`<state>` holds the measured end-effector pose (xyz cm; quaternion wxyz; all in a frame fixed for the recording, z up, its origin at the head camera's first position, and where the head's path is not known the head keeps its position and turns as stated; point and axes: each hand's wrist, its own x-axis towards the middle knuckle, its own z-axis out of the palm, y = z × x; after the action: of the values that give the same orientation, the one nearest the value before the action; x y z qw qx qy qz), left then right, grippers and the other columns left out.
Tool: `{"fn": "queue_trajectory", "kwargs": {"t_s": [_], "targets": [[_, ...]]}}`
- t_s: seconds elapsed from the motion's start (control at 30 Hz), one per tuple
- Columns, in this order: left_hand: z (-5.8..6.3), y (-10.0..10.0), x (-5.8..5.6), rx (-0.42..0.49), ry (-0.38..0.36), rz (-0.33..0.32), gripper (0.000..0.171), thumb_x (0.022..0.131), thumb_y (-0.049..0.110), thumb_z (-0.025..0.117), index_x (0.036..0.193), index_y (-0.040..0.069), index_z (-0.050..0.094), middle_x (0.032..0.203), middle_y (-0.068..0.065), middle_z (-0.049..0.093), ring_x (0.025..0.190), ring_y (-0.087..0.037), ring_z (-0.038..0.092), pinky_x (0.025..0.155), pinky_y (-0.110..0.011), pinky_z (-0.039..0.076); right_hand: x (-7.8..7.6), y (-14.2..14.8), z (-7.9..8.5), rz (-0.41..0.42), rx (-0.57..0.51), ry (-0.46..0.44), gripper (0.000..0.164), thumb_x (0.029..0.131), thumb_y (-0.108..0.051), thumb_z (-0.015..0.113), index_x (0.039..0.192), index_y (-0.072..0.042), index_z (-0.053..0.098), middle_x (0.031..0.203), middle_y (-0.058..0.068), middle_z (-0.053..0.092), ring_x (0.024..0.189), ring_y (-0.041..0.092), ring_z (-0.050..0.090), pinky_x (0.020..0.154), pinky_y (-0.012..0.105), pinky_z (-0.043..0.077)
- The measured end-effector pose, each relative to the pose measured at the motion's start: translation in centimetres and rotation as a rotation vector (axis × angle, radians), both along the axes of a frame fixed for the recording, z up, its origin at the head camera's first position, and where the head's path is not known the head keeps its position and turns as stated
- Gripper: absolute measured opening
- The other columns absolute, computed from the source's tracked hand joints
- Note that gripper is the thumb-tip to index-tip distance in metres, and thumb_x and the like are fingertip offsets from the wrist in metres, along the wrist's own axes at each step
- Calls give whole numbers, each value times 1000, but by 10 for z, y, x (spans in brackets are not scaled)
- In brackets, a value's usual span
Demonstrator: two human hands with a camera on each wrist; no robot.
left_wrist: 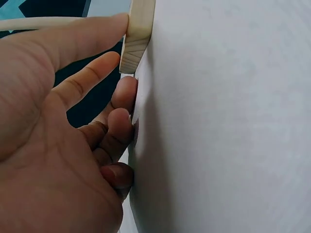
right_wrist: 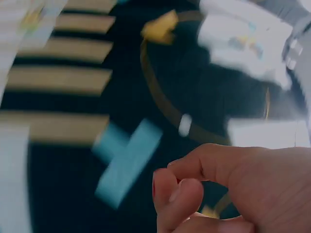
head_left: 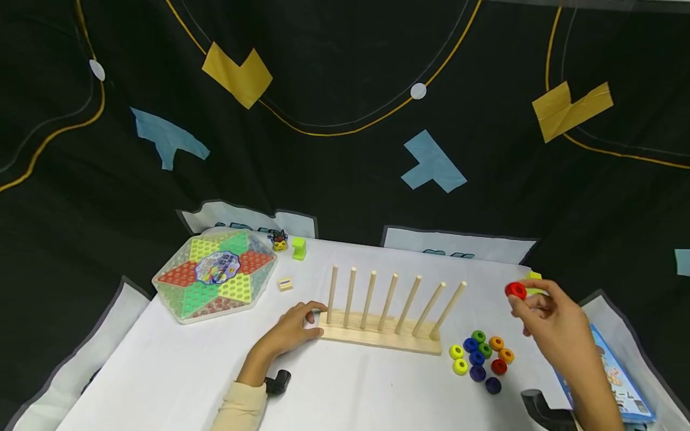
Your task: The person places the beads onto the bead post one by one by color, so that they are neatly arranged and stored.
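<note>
On the white table stands a wooden peg rack (head_left: 377,338), a flat base with a row of upright pegs. My left hand (head_left: 293,326) grips the left end of its base; in the left wrist view the thumb and index finger meet that end, the other fingers curled below. Up to the right of the pegs, my right hand (head_left: 563,326) pinches a red ring (head_left: 510,290) between thumb and fingers. Only a thin red edge of it shows in the right wrist view. Below lie several loose rings: yellow (head_left: 460,366), blue (head_left: 477,357), green (head_left: 478,336), orange (head_left: 496,343), purple (head_left: 493,385) and red (head_left: 499,366).
A star-patterned game board (head_left: 215,275) lies at the back left. Near it are a small toy figure (head_left: 278,240), a lime-green block (head_left: 299,248) and a small cream block (head_left: 286,284). A blue printed case (head_left: 628,389) lies beside the right forearm. Black cloth hangs behind the table.
</note>
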<state>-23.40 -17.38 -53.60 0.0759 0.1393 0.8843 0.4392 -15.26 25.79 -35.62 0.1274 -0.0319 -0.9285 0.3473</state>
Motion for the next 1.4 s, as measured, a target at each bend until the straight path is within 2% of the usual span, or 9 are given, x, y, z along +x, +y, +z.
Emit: {"fn": "queue_trajectory", "kwargs": {"t_s": [0.1,0.2,0.33,0.47,0.67,0.77,0.97,1.2,1.4], "targets": [[1,-1,0,32,2,-5,44,82,14,74,122,23,58,94,-8,50,78,-19,41,71,-35,33,-20,-43,23,189,-41,5,45,93,-37,60,128,-10,49,84,7,67,55,22,56,48,28,45],[0,-1,0,51,5,-22,43,83,11,72,123,20,58,95,-9,51,78,-19,43,70,-33,34,-42,-88,36,367,-94,-60,43,91,-36,63,126,-14,51,87,5,67,53,25,57,49,31,48],[-2,0,0,55,6,-40,44,83,11,72,124,18,57,95,-9,53,79,-18,44,70,-32,36,-64,-141,42,547,-115,-117,34,91,-29,65,121,-17,54,83,1,68,46,25,56,48,36,49],[-6,3,3,65,-17,-55,46,82,12,73,125,18,57,95,-8,53,79,-18,44,68,-31,36,-74,-175,38,641,-100,-144,25,92,-23,64,116,-18,57,79,-3,69,41,25,55,43,34,45],[-8,4,4,60,-12,-46,45,80,11,74,122,17,58,94,-9,54,78,-18,44,66,-30,36,-77,-202,30,695,-73,-201,24,93,-20,61,116,-18,57,79,-3,69,42,27,56,39,25,34],[-6,2,2,56,2,-42,45,80,10,74,122,16,58,93,-9,54,77,-17,44,66,-31,36,-79,-210,28,713,-60,-206,23,93,-18,60,116,-16,57,76,-5,68,42,29,56,39,23,33],[-5,0,0,65,8,-47,46,80,9,74,123,14,58,93,-10,54,78,-19,45,67,-31,36,-82,-218,26,708,-48,-207,23,93,-14,60,116,-13,57,74,-5,67,37,20,52,38,23,33],[-8,2,2,70,-6,-47,45,80,10,74,122,16,58,93,-9,54,78,-19,46,67,-30,37,-80,-215,21,709,-22,-207,38,92,-19,64,128,-14,53,73,-5,66,38,20,53,41,27,37],[-4,-1,-1,82,-9,-43,45,81,10,74,123,16,58,95,-11,54,79,-19,45,68,-32,36,-72,-184,38,648,-58,-176,45,92,-24,65,134,-20,48,77,1,67,40,22,52,42,30,41]]}}
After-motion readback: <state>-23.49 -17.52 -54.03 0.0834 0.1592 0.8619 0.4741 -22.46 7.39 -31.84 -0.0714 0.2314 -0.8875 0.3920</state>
